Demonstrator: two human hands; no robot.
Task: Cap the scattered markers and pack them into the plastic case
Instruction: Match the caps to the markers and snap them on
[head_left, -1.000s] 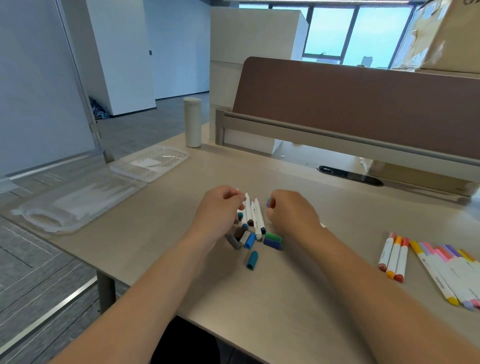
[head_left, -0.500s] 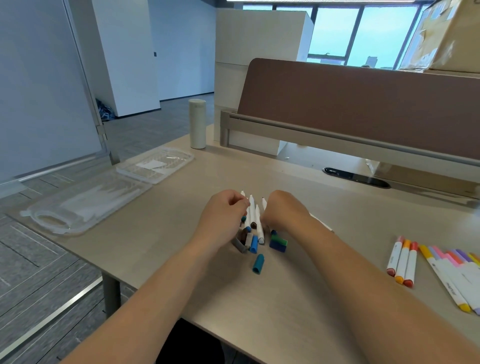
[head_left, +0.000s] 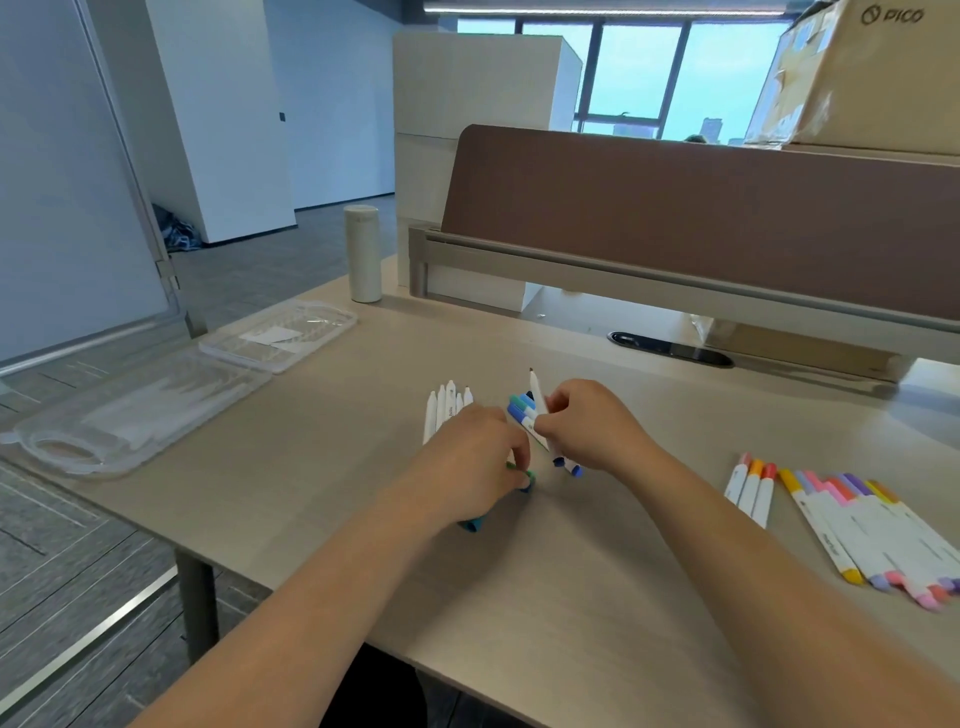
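Desk (head_left: 571, 597) carries everything. Plastic case (head_left: 156, 410) lies open at its far L corner, 2 clear halves flat, no markers in it that I can see, well apart from both hands. White bottle (head_left: 363, 254) stands upright beyond the case. At far R are the capped markers: a fanned row (head_left: 878, 540) of approx 7 (blurred at the frame edge, can't count exactly) & a trio (head_left: 751, 488) just beside it w/ pink, orange, red caps.

R hand (head_left: 597, 431) is curled round a small bundle (head_left: 524, 410): 3 capped ends (teal, blue, dark) show by the fingers, plus 1 bare-tipped marker (head_left: 536, 389). L hand (head_left: 467, 467) has fingers curled down, tips pinching what looks like a green cap (head_left: 525, 480) low over the desk. 5 uncapped markers (head_left: 444, 410) lie side by side just beyond the L hand, tips pointing away. 1 teal cap (head_left: 470, 526) peeks out under the L wrist.

Relation that matters: the bare-tipped marker's long axis runs near-to-far, tilted up, tip at the far end above the R fingers. Green cap sits lower, nearer the person & L of that tip. So prob the L hand must lift it up & forward, mouth turned back toward the tip. Tip looks dark; can't tell if the cap matches
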